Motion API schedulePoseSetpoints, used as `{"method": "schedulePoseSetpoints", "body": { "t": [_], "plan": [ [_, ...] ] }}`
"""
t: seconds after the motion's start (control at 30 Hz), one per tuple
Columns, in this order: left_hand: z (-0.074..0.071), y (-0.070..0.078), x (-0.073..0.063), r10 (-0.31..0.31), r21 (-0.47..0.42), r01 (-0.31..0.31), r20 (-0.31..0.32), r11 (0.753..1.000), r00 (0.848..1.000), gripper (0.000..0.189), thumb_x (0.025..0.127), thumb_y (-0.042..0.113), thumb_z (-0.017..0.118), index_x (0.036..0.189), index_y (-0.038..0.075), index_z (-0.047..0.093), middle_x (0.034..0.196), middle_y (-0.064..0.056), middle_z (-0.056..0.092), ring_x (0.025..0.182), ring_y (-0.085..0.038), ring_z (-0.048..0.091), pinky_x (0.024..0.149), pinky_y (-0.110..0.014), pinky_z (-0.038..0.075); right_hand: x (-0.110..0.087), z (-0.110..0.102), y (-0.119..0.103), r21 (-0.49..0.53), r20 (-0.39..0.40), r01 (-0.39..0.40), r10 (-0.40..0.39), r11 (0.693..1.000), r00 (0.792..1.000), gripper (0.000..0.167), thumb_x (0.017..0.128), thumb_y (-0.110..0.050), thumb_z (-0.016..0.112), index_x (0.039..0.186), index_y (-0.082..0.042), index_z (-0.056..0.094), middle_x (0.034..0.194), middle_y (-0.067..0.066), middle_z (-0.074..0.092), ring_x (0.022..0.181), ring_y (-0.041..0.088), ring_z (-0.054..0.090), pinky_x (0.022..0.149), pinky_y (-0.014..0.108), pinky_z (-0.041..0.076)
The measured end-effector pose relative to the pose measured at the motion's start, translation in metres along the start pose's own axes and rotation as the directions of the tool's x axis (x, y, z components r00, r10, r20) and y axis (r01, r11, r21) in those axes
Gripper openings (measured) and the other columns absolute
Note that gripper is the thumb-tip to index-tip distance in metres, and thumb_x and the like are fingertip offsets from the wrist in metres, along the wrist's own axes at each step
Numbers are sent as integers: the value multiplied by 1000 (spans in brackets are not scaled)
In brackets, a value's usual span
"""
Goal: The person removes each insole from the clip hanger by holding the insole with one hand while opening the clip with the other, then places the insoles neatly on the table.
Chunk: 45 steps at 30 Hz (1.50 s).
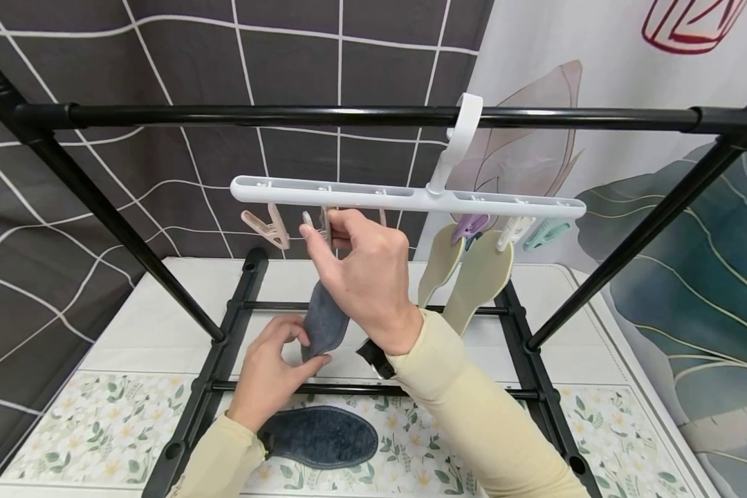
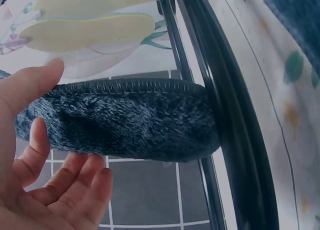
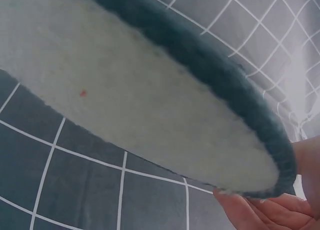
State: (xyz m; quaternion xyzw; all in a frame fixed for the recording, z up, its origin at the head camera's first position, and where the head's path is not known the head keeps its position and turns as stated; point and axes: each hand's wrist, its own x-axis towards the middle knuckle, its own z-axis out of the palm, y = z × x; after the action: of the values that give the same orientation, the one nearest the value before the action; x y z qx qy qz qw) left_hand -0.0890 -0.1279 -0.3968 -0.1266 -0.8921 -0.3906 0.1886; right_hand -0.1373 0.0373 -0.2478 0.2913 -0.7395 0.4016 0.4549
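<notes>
My right hand [image 1: 367,277] pinches a clothespin [image 1: 325,228] under the white clip hanger [image 1: 348,194] in the head view. Below those fingers hangs a dark blue-grey insole [image 1: 325,321], its upper end hidden by the right hand. My left hand [image 1: 274,373] holds this insole near its lower end between thumb and fingers. Fuzzy pile covers the insole's face [image 2: 130,120] in the left wrist view. Its pale underside [image 3: 140,100] and dark edge fill much of the right wrist view. A second dark insole [image 1: 320,437] lies flat on the floral surface below.
The hanger hooks over the black top bar [image 1: 274,116] of a rack. Two pale yellow insoles [image 1: 482,270] hang at the hanger's right from clips, near a purple clip [image 1: 469,227] and a mint clip [image 1: 546,234]. A pink clip [image 1: 272,227] hangs at left. Curtains stand behind.
</notes>
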Motion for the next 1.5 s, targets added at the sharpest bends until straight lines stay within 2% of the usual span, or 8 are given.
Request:
{"method": "schedulePoseSetpoints", "body": {
  "t": [0.2, 0.37, 0.57, 0.8, 1.1, 1.37, 1.5],
  "plan": [
    [-6, -4, -2, 24, 79, -23, -20, 997, 1000, 42, 68, 23, 95, 86, 14, 59, 115, -2, 64, 108, -26, 64, 87, -45, 54, -1, -2, 3, -13, -4, -7, 7, 1000, 1000, 18, 86, -14, 78, 91, 2, 72, 77, 10, 74, 70, 16, 73, 67, 29, 59],
    [-11, -5, -6, 24, 123, -22, -11, 992, 1000, 43, 67, 20, 96, 87, 14, 58, 116, -4, 63, 107, -28, 64, 84, -47, 55, -2, -3, 5, -33, -2, -2, 2, 999, 1000, 19, 86, -16, 79, 91, 1, 71, 77, 9, 73, 71, 16, 73, 68, 28, 59],
    [-18, -2, -9, 18, 154, -20, 14, 988, 1000, 44, 66, 17, 96, 89, 14, 59, 115, -2, 63, 104, -24, 65, 82, -43, 55, -1, -4, 5, -20, 9, 0, 0, 1000, 1000, 19, 87, -15, 78, 91, 1, 71, 77, 10, 73, 72, 17, 73, 69, 24, 59],
    [-25, -3, -14, 72, 181, -72, 9, 981, 997, 48, 63, 16, 98, 89, 14, 57, 114, 0, 64, 99, -20, 66, 78, -40, 56, -1, -4, 6, -8, 15, -4, 4, 1000, 1000, 18, 86, -14, 79, 91, 2, 70, 78, 10, 73, 72, 17, 73, 69, 24, 59],
    [-35, -5, -25, 111, 236, -120, 51, 964, 993, 53, 59, 21, 99, 91, 17, 57, 112, 1, 64, 99, -20, 67, 77, -39, 58, -1, -4, 7, 12, 14, -6, 6, 1000, 1000, 18, 86, -14, 79, 91, 1, 70, 79, 10, 73, 73, 17, 74, 70, 21, 58],
    [-43, -6, -36, 87, 268, -111, 99, 957, 991, 56, 56, 22, 100, 92, 20, 58, 110, 5, 64, 103, -19, 66, 81, -40, 57, -1, -3, 8, 9, 8, -9, 9, 1000, 1000, 20, 85, -15, 80, 90, 1, 69, 79, 10, 74, 73, 16, 74, 70, 18, 57],
    [-47, -8, -41, 82, 275, -107, 102, 956, 991, 57, 54, 22, 101, 92, 20, 58, 109, 7, 64, 102, -18, 66, 80, -39, 57, -1, -3, 9, 0, 7, -6, 6, 1000, 1000, 22, 85, -16, 81, 91, 2, 69, 79, 10, 73, 73, 16, 73, 70, 18, 57]
  ]
}}
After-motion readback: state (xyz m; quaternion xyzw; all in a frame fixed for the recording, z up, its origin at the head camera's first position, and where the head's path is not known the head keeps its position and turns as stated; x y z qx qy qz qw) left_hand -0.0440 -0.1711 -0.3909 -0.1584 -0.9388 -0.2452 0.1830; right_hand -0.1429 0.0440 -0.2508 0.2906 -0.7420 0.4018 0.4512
